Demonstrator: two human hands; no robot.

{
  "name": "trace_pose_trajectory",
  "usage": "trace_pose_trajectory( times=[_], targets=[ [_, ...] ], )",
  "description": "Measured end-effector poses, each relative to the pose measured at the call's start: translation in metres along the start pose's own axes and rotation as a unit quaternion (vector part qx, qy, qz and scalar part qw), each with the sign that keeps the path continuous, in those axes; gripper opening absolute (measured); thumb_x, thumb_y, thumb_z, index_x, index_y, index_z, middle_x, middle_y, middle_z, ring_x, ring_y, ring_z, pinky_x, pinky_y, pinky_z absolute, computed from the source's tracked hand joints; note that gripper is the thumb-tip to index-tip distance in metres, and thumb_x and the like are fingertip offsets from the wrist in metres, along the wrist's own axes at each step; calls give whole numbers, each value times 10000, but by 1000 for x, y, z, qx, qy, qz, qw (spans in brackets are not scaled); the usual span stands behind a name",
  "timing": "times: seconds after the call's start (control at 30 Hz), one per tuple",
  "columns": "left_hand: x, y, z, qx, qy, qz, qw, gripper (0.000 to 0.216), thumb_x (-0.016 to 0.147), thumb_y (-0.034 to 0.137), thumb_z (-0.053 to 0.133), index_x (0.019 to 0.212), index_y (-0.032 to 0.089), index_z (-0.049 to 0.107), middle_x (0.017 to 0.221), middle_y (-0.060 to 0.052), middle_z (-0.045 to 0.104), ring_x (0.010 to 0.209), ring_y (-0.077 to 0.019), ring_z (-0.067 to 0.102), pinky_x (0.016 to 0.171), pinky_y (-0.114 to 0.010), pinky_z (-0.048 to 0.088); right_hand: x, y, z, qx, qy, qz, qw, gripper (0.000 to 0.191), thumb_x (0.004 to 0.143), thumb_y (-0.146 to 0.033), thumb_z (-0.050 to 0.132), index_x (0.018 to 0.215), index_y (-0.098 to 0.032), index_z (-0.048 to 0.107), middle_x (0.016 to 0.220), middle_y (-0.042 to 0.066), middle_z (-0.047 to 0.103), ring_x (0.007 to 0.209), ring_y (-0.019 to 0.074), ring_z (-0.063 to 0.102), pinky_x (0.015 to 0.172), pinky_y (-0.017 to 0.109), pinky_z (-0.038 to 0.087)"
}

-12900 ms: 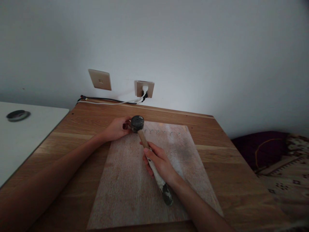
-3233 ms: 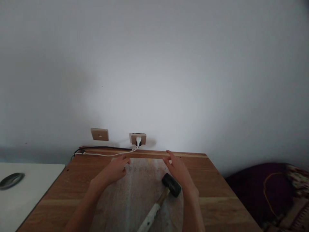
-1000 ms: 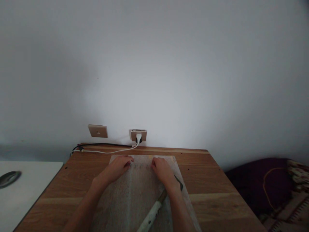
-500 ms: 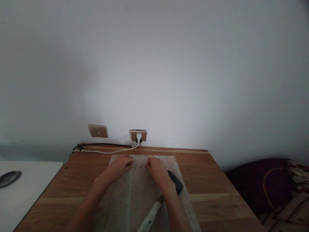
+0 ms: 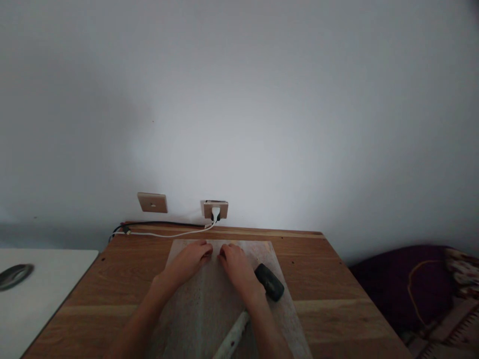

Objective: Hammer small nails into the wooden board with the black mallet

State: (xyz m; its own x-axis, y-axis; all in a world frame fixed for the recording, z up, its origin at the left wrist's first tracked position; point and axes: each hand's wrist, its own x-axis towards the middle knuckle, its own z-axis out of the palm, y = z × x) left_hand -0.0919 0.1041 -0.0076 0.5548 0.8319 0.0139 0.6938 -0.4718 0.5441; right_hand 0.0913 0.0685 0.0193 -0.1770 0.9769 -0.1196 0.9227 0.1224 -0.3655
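Observation:
My left hand (image 5: pixel 194 255) is over the far part of a worn, greyish wooden board (image 5: pixel 209 304), its fingers curled and closed. Just right of it, a small gap away, my right hand (image 5: pixel 232 260) is curled in the same way, fingertips pointing inward. Whatever may be between the fingers of either hand is too small or hidden to make out. A mallet with a black head (image 5: pixel 269 282) and a pale, scuffed handle (image 5: pixel 232 336) lies slanted on the board. My right forearm crosses above it and covers the middle of the handle.
The board lies on a brown wooden table (image 5: pixel 329 294) against a white wall. Behind it, a white plug (image 5: pixel 216 213) sits in a wall socket, its cable running left beside a black one. A white surface (image 5: pixel 56 284) with a dark oval object stands left; purple and patterned fabric (image 5: pixel 407 284) lies right.
Both hands have come closer together, the left moving right and the right moving left. More of the mallet's black head now shows beside my right forearm.

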Motion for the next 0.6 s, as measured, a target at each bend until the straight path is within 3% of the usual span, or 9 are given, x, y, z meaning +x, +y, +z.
trace_pose_trajectory(
  times=[0.17,0.43,0.6],
  targets=[
    [1,9,3,-17,4,11,1000,209,852,92,442,855,204,618,969,-75,676,933,-229,642,881,-326,473,2,-1,5,-5,0,5,1000,206,1006,-131,536,1113,-137,711,1116,137,741,1065,257,693,889,304,479],
    [1,2,8,-27,6,19,999,237,881,102,478,963,199,678,991,-77,702,966,-236,656,917,-337,476,2,5,6,8,2,-26,1000,274,987,-81,491,1102,-162,727,1100,113,741,1042,235,691,882,291,474],
    [2,3,10,-15,-5,8,1000,210,929,161,488,878,184,691,1010,-90,691,963,-233,662,880,-322,473,3,17,-6,26,15,-31,999,233,1001,-116,521,1074,-157,739,1085,98,748,1030,229,693,879,280,468]
  ],
)
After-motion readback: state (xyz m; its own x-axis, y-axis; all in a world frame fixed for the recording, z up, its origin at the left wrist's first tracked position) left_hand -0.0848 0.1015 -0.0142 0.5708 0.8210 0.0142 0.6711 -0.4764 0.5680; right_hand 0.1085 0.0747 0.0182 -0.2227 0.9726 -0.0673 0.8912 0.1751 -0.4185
